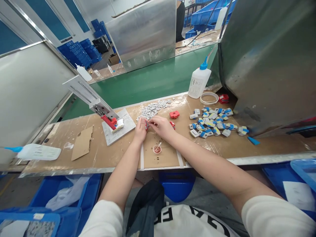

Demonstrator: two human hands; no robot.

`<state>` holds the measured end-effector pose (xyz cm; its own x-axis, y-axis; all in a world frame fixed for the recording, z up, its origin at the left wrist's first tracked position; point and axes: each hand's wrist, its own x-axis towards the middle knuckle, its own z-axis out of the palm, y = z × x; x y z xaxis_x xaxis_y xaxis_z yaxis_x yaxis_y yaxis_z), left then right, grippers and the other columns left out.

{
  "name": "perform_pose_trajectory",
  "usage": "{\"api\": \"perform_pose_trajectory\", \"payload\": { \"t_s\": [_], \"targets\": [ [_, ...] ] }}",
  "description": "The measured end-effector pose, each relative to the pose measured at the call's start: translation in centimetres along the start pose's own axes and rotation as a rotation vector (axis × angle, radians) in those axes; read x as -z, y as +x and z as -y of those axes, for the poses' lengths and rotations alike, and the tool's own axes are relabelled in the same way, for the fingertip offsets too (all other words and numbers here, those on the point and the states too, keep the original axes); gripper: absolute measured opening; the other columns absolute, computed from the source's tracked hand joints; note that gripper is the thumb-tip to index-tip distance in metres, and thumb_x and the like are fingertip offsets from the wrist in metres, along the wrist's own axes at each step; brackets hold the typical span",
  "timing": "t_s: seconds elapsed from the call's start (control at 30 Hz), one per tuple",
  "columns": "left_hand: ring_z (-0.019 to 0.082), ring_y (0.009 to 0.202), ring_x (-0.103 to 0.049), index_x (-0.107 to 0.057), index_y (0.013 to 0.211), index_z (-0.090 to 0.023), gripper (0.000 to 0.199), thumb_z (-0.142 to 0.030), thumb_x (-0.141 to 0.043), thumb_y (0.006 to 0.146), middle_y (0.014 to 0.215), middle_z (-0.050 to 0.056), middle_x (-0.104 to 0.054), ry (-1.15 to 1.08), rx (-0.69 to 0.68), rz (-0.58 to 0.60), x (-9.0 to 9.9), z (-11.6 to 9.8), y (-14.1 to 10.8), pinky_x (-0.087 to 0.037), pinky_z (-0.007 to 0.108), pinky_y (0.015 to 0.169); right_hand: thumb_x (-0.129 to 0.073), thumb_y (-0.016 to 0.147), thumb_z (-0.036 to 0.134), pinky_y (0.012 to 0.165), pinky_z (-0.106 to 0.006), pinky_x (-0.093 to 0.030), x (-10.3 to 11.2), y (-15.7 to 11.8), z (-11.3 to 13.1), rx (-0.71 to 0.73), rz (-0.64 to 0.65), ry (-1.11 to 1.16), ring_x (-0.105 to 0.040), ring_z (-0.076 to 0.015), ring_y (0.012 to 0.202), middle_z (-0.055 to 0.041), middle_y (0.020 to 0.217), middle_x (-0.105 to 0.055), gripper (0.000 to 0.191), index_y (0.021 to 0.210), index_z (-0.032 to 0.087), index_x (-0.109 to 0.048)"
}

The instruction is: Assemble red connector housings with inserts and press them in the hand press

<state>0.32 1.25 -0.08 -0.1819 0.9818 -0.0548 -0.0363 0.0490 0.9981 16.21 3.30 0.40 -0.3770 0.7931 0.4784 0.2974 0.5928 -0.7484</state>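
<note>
My left hand [140, 131] is closed around a small red-and-bluish block [146, 125], mostly hidden by the fingers. The fingertips of my right hand [160, 127] pinch together at the same block; whatever they hold is too small to make out. Beside my right wrist a red block [172, 125] is partly covered, and another red block [174, 114] lies farther back. Just beyond my hands spreads a pile of small flat grey pieces [154, 108]. Closer to me stands a little round cup [157, 149] of reddish-brown contents with a white stick in it.
A toggle clamp with a red handle [108, 121] sits on a grey plate [127, 118] at left. Several blue-and-white blocks [212, 121] crowd the right. White bottles [199, 80], a tape roll [209, 98] and cardboard [82, 143] surround the work area. Behind runs a green belt [148, 79].
</note>
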Motion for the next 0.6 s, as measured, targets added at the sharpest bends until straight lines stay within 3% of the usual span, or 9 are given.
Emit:
{"api": "perform_pose_trajectory", "payload": {
  "t_s": [0.17, 0.33, 0.43, 0.6],
  "targets": [
    [0.011, 0.048, -0.037, -0.063, 0.091, -0.022, 0.059, -0.081, -0.06, 0.092, 0.061, -0.003, -0.049, 0.003, -0.021, 0.001, -0.1, 0.1, 0.0, -0.024, 0.022, 0.046, -0.059, 0.101, 0.025, 0.083, -0.03, -0.051, 0.0, 0.0, 0.1, -0.092, 0.024, 0.105, -0.066, -0.0205, 0.094, -0.0084, 0.103, -0.072, 0.008, 0.1, 0.019, -0.064],
    [0.011, 0.051, -0.039, -0.065, 0.091, -0.022, 0.066, -0.087, -0.056, 0.09, 0.061, -0.003, -0.049, 0.066, -0.105, 0.005, 0.1, 0.3, -0.1, -0.028, 0.022, 0.048, -0.053, 0.106, 0.033, 0.077, -0.029, -0.046, 0.4, -0.1, 0.3, -0.192, 0.109, 0.034, -0.061, -0.0194, 0.083, -0.0039, 0.092, -0.067, 0.013, 0.102, 0.021, -0.057],
    [0.013, 0.055, -0.044, -0.067, 0.092, -0.022, 0.065, -0.086, -0.057, 0.091, 0.065, -0.001, -0.054, 0.093, -0.161, 0.025, 0.3, 0.4, -0.2, -0.032, 0.023, 0.05, -0.042, 0.112, 0.034, 0.077, -0.03, -0.042, 0.9, -0.3, 0.6, -0.139, 0.243, -0.118, -0.061, -0.0201, 0.086, -0.0051, 0.096, -0.067, 0.024, 0.095, 0.022, -0.054],
    [0.014, 0.06, -0.045, -0.069, 0.092, -0.022, 0.054, -0.074, -0.056, 0.099, 0.072, 0.0, -0.057, 0.093, -0.165, 0.038, 0.4, 0.3, -0.5, -0.036, 0.024, 0.054, -0.037, 0.115, 0.033, 0.078, -0.03, -0.041, 1.8, -0.5, 0.8, -0.018, 0.352, -0.196, -0.063, -0.02, 0.09, -0.0053, 0.104, -0.069, 0.024, 0.102, 0.023, -0.055]
  ]
}}
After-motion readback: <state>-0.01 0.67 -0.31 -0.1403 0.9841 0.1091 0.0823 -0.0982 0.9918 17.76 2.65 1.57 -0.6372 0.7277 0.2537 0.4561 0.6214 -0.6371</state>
